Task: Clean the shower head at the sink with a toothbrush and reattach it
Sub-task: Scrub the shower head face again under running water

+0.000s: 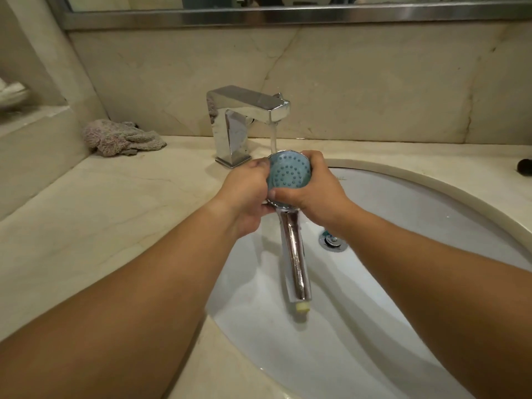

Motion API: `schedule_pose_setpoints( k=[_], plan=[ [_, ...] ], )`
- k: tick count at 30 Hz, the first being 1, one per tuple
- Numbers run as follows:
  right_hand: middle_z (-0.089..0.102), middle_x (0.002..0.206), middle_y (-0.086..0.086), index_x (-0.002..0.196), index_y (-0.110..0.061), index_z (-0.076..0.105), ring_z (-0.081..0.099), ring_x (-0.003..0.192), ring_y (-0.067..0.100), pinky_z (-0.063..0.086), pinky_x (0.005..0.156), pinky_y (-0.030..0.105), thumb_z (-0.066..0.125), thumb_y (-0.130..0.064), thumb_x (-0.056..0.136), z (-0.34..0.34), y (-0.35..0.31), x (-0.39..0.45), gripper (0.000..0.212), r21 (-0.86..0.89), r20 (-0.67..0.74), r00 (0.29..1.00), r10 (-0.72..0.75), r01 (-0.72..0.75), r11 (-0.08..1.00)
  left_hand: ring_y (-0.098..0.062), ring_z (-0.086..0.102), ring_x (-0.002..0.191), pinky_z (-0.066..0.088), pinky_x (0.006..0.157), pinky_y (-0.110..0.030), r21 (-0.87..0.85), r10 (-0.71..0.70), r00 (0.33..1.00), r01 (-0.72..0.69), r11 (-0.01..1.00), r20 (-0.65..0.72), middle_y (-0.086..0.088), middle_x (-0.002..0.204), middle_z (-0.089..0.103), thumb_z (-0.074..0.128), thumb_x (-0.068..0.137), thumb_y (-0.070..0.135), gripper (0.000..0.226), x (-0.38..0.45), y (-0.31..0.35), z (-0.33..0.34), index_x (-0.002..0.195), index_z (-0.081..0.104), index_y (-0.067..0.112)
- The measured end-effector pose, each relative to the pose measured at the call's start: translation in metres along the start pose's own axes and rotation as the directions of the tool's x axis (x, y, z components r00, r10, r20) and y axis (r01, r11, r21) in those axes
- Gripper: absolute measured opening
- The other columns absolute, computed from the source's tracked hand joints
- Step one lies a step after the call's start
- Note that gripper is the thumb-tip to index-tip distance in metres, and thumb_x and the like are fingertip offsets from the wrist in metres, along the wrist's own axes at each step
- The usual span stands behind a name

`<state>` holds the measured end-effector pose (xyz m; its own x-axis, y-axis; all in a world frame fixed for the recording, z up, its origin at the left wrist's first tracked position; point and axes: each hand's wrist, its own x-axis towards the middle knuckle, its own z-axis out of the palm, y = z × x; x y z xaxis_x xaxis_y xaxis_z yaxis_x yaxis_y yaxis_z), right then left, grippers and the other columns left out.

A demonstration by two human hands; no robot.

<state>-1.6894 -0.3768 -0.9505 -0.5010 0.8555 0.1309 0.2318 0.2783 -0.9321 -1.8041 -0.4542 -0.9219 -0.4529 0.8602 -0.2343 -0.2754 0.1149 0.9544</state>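
A pale marble surface (121, 197) carries a white oval sink (403, 214) sunk into it. A chrome faucet (244, 122) stands at the basin's 11 o'clock edge. A crumpled greyish cloth (121, 137) lies farther toward 10 o'clock, beside the wall. A small dark object (524, 167), too cropped to identify, sits at 2 o'clock.

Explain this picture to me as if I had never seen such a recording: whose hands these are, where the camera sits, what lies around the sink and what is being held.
There is no machine here. The one picture comes from a camera worn on a person's head, looking forward and down, so the two bare arms are that person's own. The left hand and right hand both grip the round head of a chrome handheld shower head with a blue nozzle face. Its handle points down toward the camera, over the white oval sink basin. Water runs from the square chrome faucet onto the rim of the shower head. A crumpled pinkish-grey cloth lies on the beige marble counter. No toothbrush is plainly visible.
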Motion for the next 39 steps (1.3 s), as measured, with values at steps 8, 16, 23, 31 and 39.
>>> schedule_pose_setpoints(
  k=[8,16,23,31,39],
  plan=[
    [0.062,0.090,-0.008,0.105,-0.028,0.053,0.063,0.083,0.012,0.052,0.064,0.028,0.056,-0.066,0.083,0.021,-0.013,-0.004,0.045,-0.029,-0.356,0.934,0.027,-0.040,0.999,-0.026,0.073,0.111,0.057,0.099,-0.043,-0.149,-0.089,0.995,0.095,0.984,0.050,-0.011,0.120,0.077,0.034,0.111,0.034,0.045,-0.002,-0.003,0.004,0.130,0.066,0.009],
    [0.070,0.089,0.013,0.099,-0.016,0.063,0.068,0.073,0.021,0.058,0.065,0.036,0.026,-0.052,0.102,-0.015,-0.003,0.000,0.052,0.147,-0.034,0.984,0.173,-0.167,0.975,-0.031,0.074,0.102,0.052,0.086,-0.057,-0.076,-0.205,0.977,0.210,0.975,0.064,-0.006,0.112,0.077,0.044,0.109,0.044,0.037,-0.009,-0.002,0.000,0.126,0.065,0.019],
    [0.060,0.076,0.005,0.081,-0.008,0.061,0.056,0.069,0.022,0.043,0.059,0.027,0.050,-0.016,0.087,-0.057,0.060,-0.004,0.015,-0.921,-0.012,0.903,0.429,-0.177,0.346,-0.034,0.067,0.114,0.053,0.077,-0.058,-0.121,-0.216,0.976,0.219,0.968,0.043,-0.008,0.126,0.070,0.047,0.108,0.040,0.035,-0.005,-0.004,0.002,0.131,0.062,0.019],
    [0.053,0.074,0.001,0.075,-0.013,0.052,0.056,0.076,0.022,0.043,0.064,0.028,0.056,-0.009,0.085,-0.055,0.089,-0.010,0.011,-0.963,0.006,0.901,0.433,-0.111,0.245,-0.035,0.067,0.114,0.049,0.094,-0.066,-0.137,-0.209,0.977,0.213,0.967,0.043,-0.007,0.124,0.070,0.049,0.106,0.044,0.037,-0.006,-0.003,-0.003,0.128,0.066,0.019],
    [0.064,0.088,0.006,0.091,-0.020,0.046,0.065,0.071,0.026,0.051,0.059,0.035,0.047,-0.024,0.098,-0.049,0.030,-0.001,0.008,-0.525,-0.063,0.998,0.027,-0.056,0.849,-0.031,0.067,0.110,0.053,0.082,-0.056,-0.144,-0.200,0.980,0.200,0.969,0.010,-0.006,0.122,0.071,0.055,0.103,0.043,0.033,-0.006,0.002,-0.004,0.124,0.067,0.021]
  ],
)
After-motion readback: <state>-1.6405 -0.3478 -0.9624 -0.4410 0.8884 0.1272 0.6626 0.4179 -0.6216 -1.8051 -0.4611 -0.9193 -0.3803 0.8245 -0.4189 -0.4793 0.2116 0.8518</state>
